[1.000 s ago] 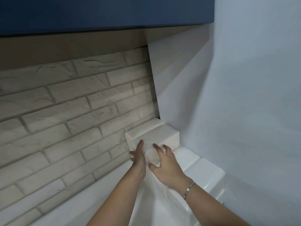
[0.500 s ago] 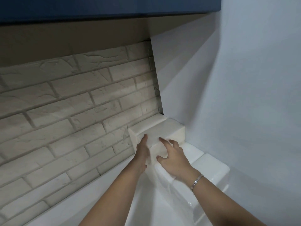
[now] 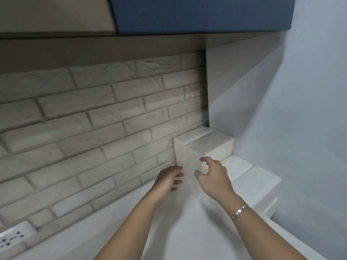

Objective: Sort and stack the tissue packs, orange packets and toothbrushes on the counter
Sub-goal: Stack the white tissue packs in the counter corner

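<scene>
Tissue packs (image 3: 203,145), white and blurred, sat stacked in the far right corner of the counter (image 3: 178,231), with the tallest pile pressed into the angle where the brick backsplash (image 3: 84,119) met the pale side wall (image 3: 300,109). Lower piles stepped down along that wall toward the near side. Overhead hung a blue cabinet (image 3: 206,14) and, to its left, a beige cabinet (image 3: 52,14). Both bare forearms reached in from the bottom edge toward the tall pile. The right hand (image 3: 214,173) was raised just in front of the pile's near face, its fingers loosely curled and thumb spread, gripping nothing. Motion blur hid whether the fingertips met the wrapping. The left hand (image 3: 169,178) hovered beside the pile's left edge, just off the backsplash, with its fingers relaxed and slightly bent, also holding nothing. A white wall socket (image 3: 11,239) showed low on the bricks at far left. A thin silver bracelet (image 3: 239,212) circled the right wrist.
</scene>
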`<move>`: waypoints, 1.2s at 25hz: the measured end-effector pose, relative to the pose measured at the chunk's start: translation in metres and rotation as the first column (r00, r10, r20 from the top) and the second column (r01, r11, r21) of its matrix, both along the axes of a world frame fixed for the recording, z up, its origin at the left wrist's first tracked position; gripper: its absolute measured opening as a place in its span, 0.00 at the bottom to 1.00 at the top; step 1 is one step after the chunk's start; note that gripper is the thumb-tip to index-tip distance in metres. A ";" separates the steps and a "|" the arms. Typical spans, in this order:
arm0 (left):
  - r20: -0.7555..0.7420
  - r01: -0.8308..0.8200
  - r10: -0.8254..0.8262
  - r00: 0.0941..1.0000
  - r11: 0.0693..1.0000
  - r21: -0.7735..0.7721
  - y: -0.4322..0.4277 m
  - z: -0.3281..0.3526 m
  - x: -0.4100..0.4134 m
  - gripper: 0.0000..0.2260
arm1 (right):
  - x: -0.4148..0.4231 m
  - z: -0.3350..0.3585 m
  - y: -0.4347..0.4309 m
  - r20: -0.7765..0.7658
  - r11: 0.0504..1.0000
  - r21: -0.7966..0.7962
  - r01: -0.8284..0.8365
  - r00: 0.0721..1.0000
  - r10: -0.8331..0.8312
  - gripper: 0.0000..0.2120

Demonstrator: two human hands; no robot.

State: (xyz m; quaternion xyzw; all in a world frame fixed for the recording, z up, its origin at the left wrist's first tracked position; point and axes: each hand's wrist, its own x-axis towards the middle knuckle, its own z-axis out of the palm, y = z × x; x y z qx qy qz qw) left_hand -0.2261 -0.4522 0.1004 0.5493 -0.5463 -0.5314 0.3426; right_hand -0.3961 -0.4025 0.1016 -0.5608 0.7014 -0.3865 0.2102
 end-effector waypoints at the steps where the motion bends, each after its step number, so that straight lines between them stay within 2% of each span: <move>1: 0.016 0.021 -0.020 1.000 1.000 -0.021 0.013 0.001 0.014 0.12 | 0.012 0.000 0.007 0.024 1.000 -0.006 -0.002 1.000 0.002 0.23; 5: 0.036 0.005 -0.001 0.999 0.994 -0.108 0.070 0.003 0.085 0.11 | 0.076 -0.001 0.039 0.151 0.999 -0.039 -0.036 0.988 0.042 0.15; 8: 0.027 -0.050 0.054 0.998 0.990 -0.134 0.110 0.000 0.139 0.17 | 0.126 -0.005 0.062 0.239 0.997 -0.034 -0.074 0.968 0.080 0.10; 10: 0.007 -0.089 0.091 0.996 0.987 -0.136 0.135 -0.006 0.173 0.17 | 0.156 -0.007 0.077 0.280 0.994 -0.022 -0.110 0.954 0.112 0.08; 14: -0.019 -0.187 0.186 0.982 0.974 -0.126 0.182 -0.027 0.236 0.08 | 0.213 -0.012 0.112 0.347 0.982 0.003 -0.190 0.921 0.177 0.06; 17: -0.029 -0.237 0.235 0.972 0.966 -0.107 0.213 -0.045 0.276 0.08 | 0.250 -0.019 0.137 0.428 0.973 0.032 -0.228 0.883 0.193 0.05; 19: -0.051 -0.280 0.277 0.960 0.957 -0.073 0.235 -0.058 0.300 0.12 | 0.274 -0.030 0.153 0.471 0.965 0.073 -0.251 0.862 0.188 0.05; 21: -0.067 -0.353 0.351 0.934 0.935 -0.031 0.260 -0.071 0.326 0.16 | 0.305 -0.046 0.170 0.487 0.948 0.123 -0.295 0.850 0.201 0.06; 23: -0.075 -0.414 0.413 0.908 0.910 0.006 0.286 -0.086 0.350 0.16 | 0.337 -0.061 0.186 0.498 0.913 0.174 -0.369 0.833 0.241 0.06; 26: -0.081 -0.513 0.517 0.852 0.856 0.062 0.326 -0.110 0.379 0.13 | 0.382 -0.080 0.209 0.497 0.843 0.238 -0.483 0.806 0.322 0.06; 30: -0.118 -0.670 0.674 0.729 0.739 0.078 0.377 -0.138 0.417 0.10 | 0.428 -0.097 0.232 0.485 0.772 0.286 -0.567 0.781 0.394 0.05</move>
